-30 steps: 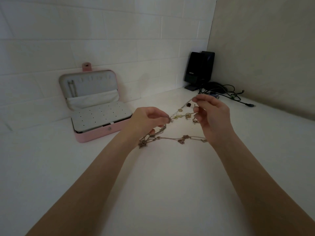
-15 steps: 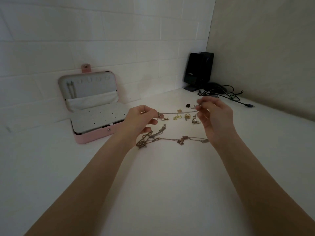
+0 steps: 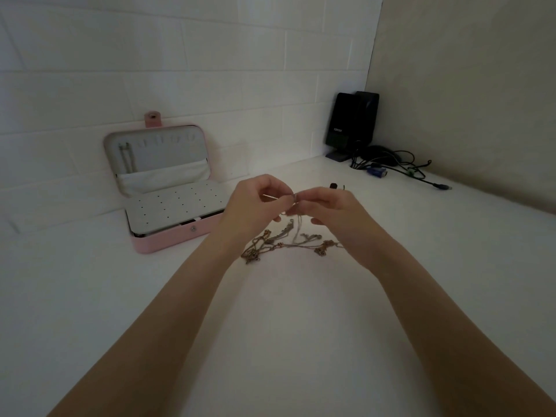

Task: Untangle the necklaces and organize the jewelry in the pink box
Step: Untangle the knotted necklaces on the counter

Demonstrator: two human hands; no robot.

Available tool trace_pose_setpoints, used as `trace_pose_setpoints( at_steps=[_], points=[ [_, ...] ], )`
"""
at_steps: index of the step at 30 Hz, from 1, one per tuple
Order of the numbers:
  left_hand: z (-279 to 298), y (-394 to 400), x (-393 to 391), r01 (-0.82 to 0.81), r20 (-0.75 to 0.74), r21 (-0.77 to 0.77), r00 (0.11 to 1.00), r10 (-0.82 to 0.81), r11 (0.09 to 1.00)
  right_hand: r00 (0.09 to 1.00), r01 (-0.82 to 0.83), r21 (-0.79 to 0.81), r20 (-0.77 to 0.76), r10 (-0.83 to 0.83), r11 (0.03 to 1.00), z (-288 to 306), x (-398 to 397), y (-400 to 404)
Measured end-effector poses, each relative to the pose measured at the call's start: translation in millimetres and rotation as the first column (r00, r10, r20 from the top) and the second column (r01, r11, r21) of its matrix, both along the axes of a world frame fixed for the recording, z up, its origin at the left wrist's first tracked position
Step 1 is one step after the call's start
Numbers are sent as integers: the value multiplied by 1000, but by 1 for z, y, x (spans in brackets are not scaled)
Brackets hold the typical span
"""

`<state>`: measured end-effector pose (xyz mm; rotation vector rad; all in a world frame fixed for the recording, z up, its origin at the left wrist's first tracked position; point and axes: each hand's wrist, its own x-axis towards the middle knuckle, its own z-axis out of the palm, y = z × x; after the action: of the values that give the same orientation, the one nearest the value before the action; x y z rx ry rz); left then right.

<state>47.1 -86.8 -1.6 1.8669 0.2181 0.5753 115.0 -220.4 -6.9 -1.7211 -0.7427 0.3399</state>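
Observation:
A thin chain [image 3: 296,228] hangs from both hands above the white table. My left hand [image 3: 255,203] and my right hand [image 3: 331,210] pinch it close together, fingertips almost touching. Below them a tangle of gold-toned necklaces [image 3: 279,243] lies on the table. The pink jewelry box [image 3: 168,240] stands open at the left, its lid leaning on the tiled wall, with one chain hung inside the lid [image 3: 126,156] and a white perforated panel [image 3: 174,209] over the base. A small dark piece [image 3: 333,186] shows just behind my right hand; other small jewelry there is hidden.
Two black speakers [image 3: 350,123] stand in the back right corner with a bundle of black cables [image 3: 400,167] trailing right along the table. The tiled wall runs behind the box, a beige wall on the right.
My hands have come together from about a hand's width apart; the chain, stretched level between them before, now hangs down in a loop. The small gold pieces behind are now covered by my hands.

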Motion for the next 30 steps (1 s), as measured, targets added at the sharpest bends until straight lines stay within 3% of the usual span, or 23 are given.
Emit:
trace_pose_setpoints(
  at_steps=[6, 10, 14, 18, 22, 25, 30],
  points=[
    [1, 1, -1, 26, 15, 12, 1000, -26, 1000, 997, 32, 79, -68, -27, 996, -1, 3, -2],
    [4, 0, -2, 38, 8, -148, 999, -38, 988, 991, 119, 143, -76, -109, 983, -1, 5, -4],
    [3, 5, -4, -1, 0, -189, 1000, 1, 982, 983, 180, 225, -77, -167, 958, 2, 7, -5],
    [2, 6, -3, -20, 27, -231, 999, 27, 973, 987, 146, 162, 39, -154, 976, 0, 5, -4],
    [5, 8, -3, -28, 58, -321, 997, 49, 947, 954, 216, 39, 203, -220, 976, -3, 8, -4],
    [8, 8, -3, 5, 103, -430, 994, 43, 903, 951, 244, 84, 175, -255, 966, -3, 11, -7],
    [7, 1, -4, 5, 111, -225, 994, 20, 974, 990, 100, 145, 81, -112, 984, -2, 3, 0]
  ],
)
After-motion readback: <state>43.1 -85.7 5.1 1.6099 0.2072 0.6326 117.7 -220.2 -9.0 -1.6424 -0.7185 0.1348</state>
